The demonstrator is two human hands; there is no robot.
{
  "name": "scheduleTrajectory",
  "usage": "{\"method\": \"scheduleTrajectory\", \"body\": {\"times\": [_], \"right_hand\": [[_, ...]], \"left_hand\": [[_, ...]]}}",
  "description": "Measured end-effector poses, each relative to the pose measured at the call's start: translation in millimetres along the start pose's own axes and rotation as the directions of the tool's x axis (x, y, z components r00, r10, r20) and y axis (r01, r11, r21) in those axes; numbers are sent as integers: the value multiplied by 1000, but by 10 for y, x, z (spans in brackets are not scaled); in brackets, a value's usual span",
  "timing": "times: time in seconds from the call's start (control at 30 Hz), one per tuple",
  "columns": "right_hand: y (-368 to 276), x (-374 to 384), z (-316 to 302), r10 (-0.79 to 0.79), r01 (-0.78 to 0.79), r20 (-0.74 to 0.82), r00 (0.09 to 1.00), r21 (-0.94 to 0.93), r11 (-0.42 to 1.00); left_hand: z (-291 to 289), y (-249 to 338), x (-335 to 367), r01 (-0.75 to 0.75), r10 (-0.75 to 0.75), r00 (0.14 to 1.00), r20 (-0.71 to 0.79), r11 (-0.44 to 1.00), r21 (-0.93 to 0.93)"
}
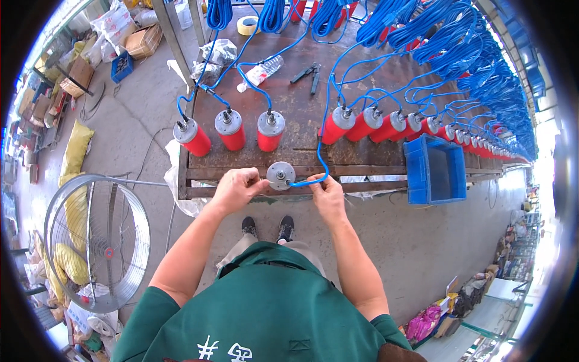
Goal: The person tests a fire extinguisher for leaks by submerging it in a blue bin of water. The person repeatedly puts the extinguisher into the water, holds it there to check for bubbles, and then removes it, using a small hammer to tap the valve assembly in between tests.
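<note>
A cylinder's round grey metal end (278, 171) faces up at the table's front edge, with a blue cable (323, 158) joined to its fitting. My right hand (329, 196) pinches this cable just right of the cylinder. On the other side, my left hand (236, 189) has its fingertips drawn together against or close by the metal end; whatever they hold, if anything, is too small to make out. Behind my hands, three red cylinders with grey ends (230, 130) stand at the left. A long row of similar red cylinders (339, 125) runs off to the right.
Coiled blue cables (434, 36) heap along the back. Pliers (312, 77), a plastic bottle (262, 73) and a tape roll (246, 25) lie on the brown table (289, 99). A blue bin (416, 172) sits at the front edge. A large round fan (96, 241) stands on the floor at left.
</note>
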State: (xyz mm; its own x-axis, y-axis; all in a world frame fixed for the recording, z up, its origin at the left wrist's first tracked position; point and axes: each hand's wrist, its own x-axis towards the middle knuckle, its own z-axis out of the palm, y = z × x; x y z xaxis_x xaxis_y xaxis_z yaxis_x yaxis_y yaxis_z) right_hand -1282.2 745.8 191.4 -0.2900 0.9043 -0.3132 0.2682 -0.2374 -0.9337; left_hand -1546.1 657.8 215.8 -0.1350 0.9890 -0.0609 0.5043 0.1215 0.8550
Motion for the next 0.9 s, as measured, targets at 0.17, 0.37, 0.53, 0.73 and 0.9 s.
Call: {"method": "scheduleTrajectory", "body": {"times": [0.17,0.37,0.53,0.73,0.9], "right_hand": [[127,27,-86,-184,183,-18,983,-48,982],[185,-4,-5,-212,197,-110,971,-127,972],[163,-30,-57,-96,95,-70,993,-8,995],[496,12,-392,-162,141,-213,964,-112,984],[1108,-368,-1048,-152,29,-453,879,-268,963]], "left_hand": [[-65,-46,153,-180,181,983,-4,981,65],[-80,-77,189,-208,203,977,59,975,85],[-285,-145,211,-275,266,961,72,944,183],[-560,-357,284,-162,216,955,-203,953,255],[-435,-826,15,33,-40,946,-322,999,-27]]}}
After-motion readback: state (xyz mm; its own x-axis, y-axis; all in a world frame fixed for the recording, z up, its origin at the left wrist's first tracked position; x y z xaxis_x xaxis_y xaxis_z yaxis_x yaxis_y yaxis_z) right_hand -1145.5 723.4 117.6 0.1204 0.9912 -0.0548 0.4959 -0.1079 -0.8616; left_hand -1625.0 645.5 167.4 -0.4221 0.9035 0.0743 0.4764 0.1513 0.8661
